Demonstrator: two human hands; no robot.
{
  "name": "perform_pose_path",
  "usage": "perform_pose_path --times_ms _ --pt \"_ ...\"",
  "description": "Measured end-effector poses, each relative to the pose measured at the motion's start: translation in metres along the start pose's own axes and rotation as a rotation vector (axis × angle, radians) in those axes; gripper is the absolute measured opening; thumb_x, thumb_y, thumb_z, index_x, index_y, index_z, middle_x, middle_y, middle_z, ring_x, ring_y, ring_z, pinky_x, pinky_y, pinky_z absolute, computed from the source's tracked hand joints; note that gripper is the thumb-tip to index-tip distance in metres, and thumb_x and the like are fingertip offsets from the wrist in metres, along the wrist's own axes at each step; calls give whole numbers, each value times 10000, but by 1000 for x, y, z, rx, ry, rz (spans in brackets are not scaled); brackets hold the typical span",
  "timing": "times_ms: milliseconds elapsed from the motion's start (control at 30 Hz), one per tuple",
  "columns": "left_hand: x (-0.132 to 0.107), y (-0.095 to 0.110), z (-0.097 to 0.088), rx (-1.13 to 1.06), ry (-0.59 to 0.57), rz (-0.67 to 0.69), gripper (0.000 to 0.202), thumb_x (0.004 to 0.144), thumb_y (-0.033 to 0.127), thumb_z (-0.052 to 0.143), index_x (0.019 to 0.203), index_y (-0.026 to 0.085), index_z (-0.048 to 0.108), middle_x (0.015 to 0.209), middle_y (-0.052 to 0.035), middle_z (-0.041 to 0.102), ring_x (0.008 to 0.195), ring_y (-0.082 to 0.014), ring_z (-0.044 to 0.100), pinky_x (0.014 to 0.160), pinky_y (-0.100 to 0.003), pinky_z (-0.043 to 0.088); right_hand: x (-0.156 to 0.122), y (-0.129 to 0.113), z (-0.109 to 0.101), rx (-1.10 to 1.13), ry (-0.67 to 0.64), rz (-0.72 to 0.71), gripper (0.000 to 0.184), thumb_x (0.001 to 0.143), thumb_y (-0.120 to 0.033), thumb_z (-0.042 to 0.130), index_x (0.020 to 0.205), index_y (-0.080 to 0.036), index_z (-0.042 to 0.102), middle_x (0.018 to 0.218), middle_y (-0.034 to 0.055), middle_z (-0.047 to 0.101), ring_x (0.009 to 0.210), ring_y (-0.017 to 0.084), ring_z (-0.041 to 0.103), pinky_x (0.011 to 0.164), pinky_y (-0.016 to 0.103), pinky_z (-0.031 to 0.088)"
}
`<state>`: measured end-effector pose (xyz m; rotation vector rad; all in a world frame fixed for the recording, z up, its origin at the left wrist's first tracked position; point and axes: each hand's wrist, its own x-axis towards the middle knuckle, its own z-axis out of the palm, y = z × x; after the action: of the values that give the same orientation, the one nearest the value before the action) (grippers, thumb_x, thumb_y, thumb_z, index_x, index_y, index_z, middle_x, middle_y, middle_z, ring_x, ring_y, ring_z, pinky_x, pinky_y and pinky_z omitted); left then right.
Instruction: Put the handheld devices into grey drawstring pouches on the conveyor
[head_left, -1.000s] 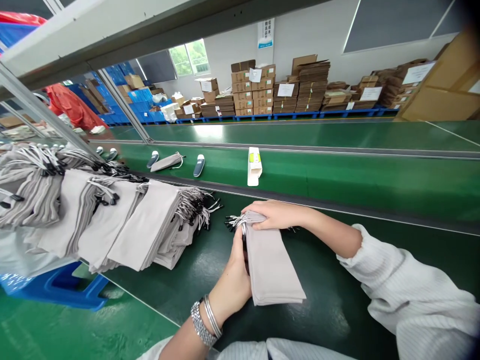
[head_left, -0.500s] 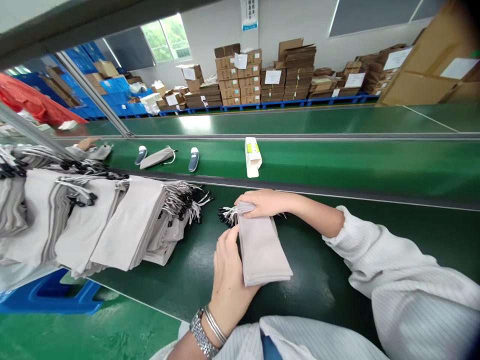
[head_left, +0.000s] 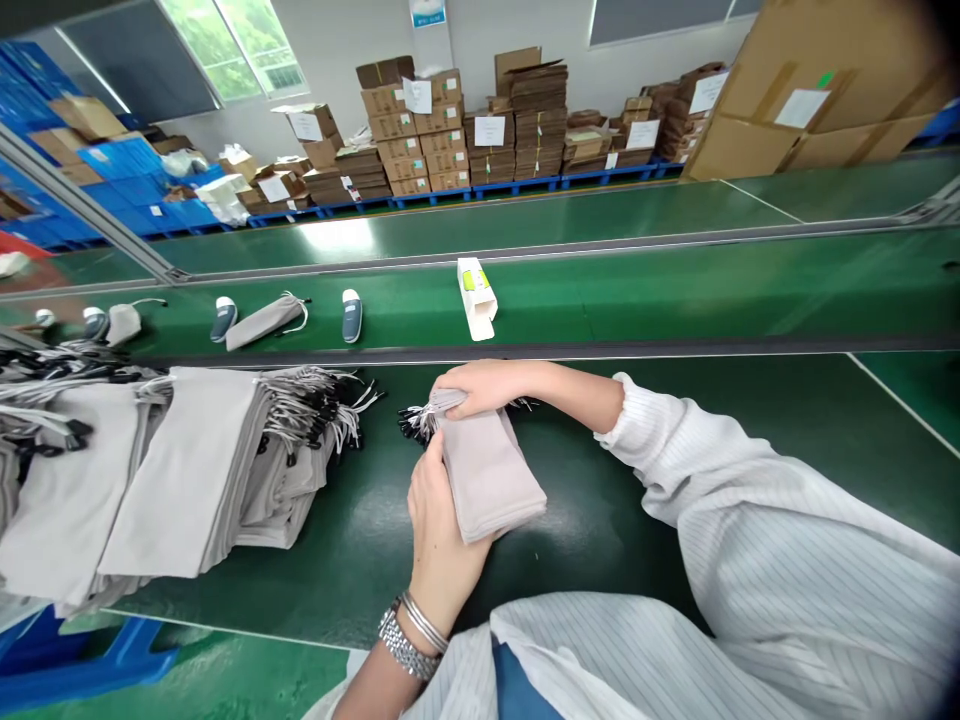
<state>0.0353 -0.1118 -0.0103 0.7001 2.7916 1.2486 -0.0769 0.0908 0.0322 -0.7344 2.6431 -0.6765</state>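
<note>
A small stack of grey drawstring pouches [head_left: 491, 475] lies before me on the dark green table, cords with black ends sticking out at its top. My left hand [head_left: 442, 520] grips the stack along its left edge, the fingers partly tucked under it. Across the top, my right hand [head_left: 484, 388] is closed over the gathered necks of the pouches. To the left are larger piles of the same pouches [head_left: 184, 470], their white cords and black tips bunched at the upper right.
Beyond the table edge, a green conveyor belt [head_left: 637, 300] carries an open white box [head_left: 477, 298], a rolled grey pouch [head_left: 262, 320] and dark blue items with white ends [head_left: 352, 315]. A blue stool [head_left: 112, 655] stands below left. Cardboard boxes [head_left: 416, 130] are stacked along the back wall.
The camera view has turned to the right, so everything sits further left in the picture. Both hands stay on the same pouch stack, with hardly any change in grip.
</note>
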Motion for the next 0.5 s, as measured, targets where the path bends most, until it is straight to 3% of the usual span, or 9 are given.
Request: perform_pose_path --times_ms 333,500 --pt "7 7 2 55 6 110 1289 611 538 854 1559 272 23 1611 -150 156 1475 -391 162 1186 -572 146 3 2 2 13 21 29 416 868 -416 557 1223 -201 594 1225 80 661 1056 267 626 704 293 433" --pt "-6 1 3 160 -84 131 1322 591 341 899 1553 301 -6 1625 -146 103 1494 -381 106 1176 -635 111 6 7 5 -27 42 10 438 860 -445 553 1217 -195 601 1222 92 662 1065 281 623 691 299 423"
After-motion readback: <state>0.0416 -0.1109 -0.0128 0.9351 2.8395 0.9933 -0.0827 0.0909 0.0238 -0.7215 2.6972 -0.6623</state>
